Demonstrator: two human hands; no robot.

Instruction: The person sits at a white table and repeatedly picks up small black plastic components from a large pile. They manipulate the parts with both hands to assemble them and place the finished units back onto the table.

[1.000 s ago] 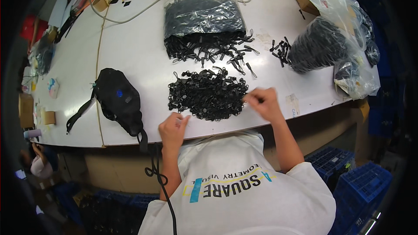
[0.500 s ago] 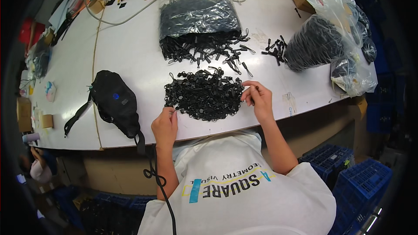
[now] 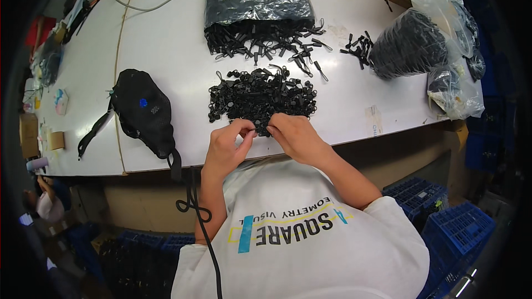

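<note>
A: How many of each?

B: Two hands, a left hand [image 3: 226,145] and a right hand [image 3: 299,137]; one pile [image 3: 260,94] of small black parts, too heaped to count; one open bag [image 3: 257,3] spilling black pulls [image 3: 266,44], also beyond counting; one small cluster [image 3: 359,50] of black pieces; one wrapped bundle [image 3: 410,44]; one black pouch [image 3: 143,108]; at least two blue crates [image 3: 455,232], lower right.

A: And the hands themselves?

B: Both are at the pile's near side, a narrow gap between their fingertips; the left's thumb and forefinger are pinched nearly closed, the right's fingers bunched; I cannot tell whether either has hold of a part.

A: Edges, room?

B: The pile sits on the counter [image 3: 349,99] with only a thin strip between it and the pulls; the near edge passes under the wrists, so room is tight there; wide bare stretches lie left, toward the pouch, and right, below the bundle; the pouch's strap [image 3: 175,166] hangs over the edge.
</note>
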